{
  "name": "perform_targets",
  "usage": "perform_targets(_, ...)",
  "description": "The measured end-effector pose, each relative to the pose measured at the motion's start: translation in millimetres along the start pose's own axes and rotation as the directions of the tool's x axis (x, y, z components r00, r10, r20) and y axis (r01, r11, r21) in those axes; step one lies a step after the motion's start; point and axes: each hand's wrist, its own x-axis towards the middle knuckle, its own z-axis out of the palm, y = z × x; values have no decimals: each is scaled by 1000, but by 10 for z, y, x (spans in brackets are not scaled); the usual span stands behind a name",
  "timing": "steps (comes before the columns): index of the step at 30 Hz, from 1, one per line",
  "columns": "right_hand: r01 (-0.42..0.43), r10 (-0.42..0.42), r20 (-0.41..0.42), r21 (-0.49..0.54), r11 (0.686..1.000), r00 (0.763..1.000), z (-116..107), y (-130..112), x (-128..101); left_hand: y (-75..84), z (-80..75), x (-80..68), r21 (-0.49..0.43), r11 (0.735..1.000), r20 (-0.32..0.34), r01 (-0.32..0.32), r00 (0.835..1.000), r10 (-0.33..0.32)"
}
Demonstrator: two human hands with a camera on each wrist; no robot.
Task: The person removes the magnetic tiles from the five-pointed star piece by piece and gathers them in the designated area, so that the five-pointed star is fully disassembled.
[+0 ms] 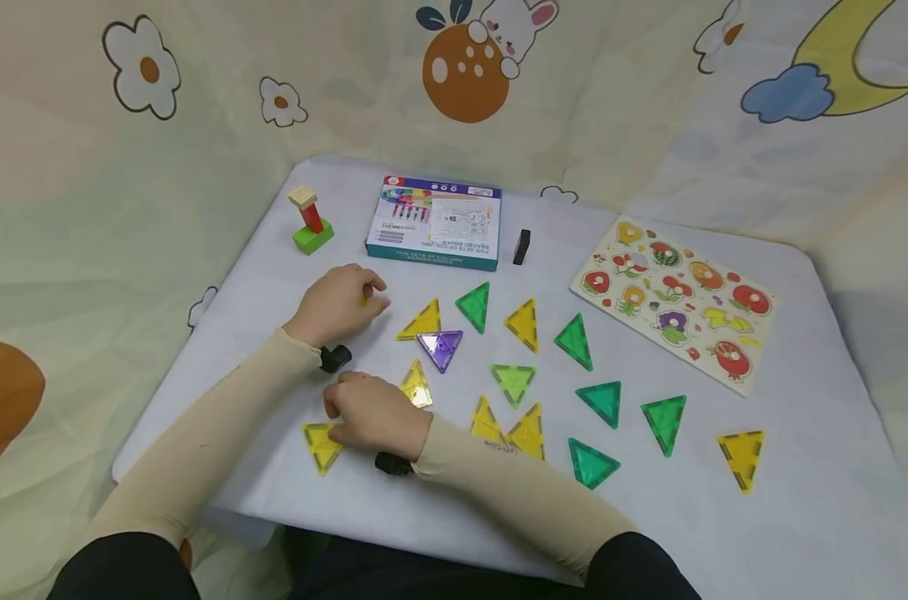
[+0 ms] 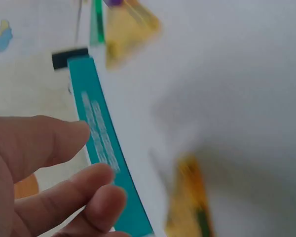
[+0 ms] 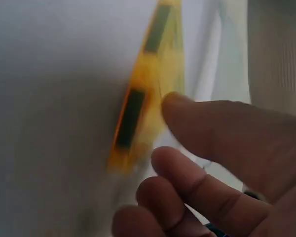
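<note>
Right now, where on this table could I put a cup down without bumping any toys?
Bare white cloth lies along the near right of the table, past the lone yellow triangle tile, and between the wooden fruit puzzle board and the black block. The middle is crowded with triangles and both hands.

Both forearms lay across the table's near-left part; the left hand [image 1: 338, 304] sat farther in, fingers loosely curled, the right hand [image 1: 378, 414] nearer the front edge, fingers bent
</note>
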Motion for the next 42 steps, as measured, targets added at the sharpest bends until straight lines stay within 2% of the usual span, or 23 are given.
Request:
perform_targets(3, -10, 16, -64, 94, 996, 998, -135, 224, -72, 170, 56, 64, -5, 999, 90, -32, 995, 32)
perform_targets(6, -90, 115, -152, 166, 982, 982, -316, 514, -171, 269, 108, 103, 8, 998, 165, -58, 985, 56)
perform_targets(8, -200, 236, -202, 181, 963, 950, -408, 689, -238, 303, 134, 118, 21, 997, 207, -76, 976, 70)
perform_targets(12, -428, 450, -233, 139, 893, 862, -491, 933, -332, 339, 200, 168, 37, 995, 240, -92, 967, 81)
perform_targets(13, -467, 485, -224, 131, 874, 845, -494, 967, -344, 352, 213, 183, 33, 996, 237, -89, 968, 78)
perform_targets(15, -507, 519, -199, 111, 855, 831, -478, 1013, -351, 386, 233, 222, 29, 996, 220, -81, 973, 73)
perform_targets(19, -519, 526, -155, 86, 850, 836, -419, 1034, -332, 471, 252, 298, 57, 998, 184, -26, 983, 15)
perform_targets(24, -514, 520, -167, 81, 854, 838, -377, 1028, -318, 585, 251, 346, 87, 996, 198, 28, 979, -45)
perform_targets(31, -498, 517, -208, 140, 856, 830, -396, 1057, -336, 731, 289, 375, 87, 996, 213, 22, 976, -41)
perform_targets(34, -498, 524, -207, 169, 851, 826, -411, 1071, -342, 743, 296, 383, 75, 997, 209, 23, 977, -38)
perform_targets(38, -504, 547, -166, 244, 829, 820, -442, 1085, -370, 684, 272, 388, -5, 1000, 211, 22, 977, -20)
perform_targets(42, -481, 545, -141, 324, 815, 827, -485, 1108, -431, 595, 234, 391, -115, 993, 222, 22, 975, 4)
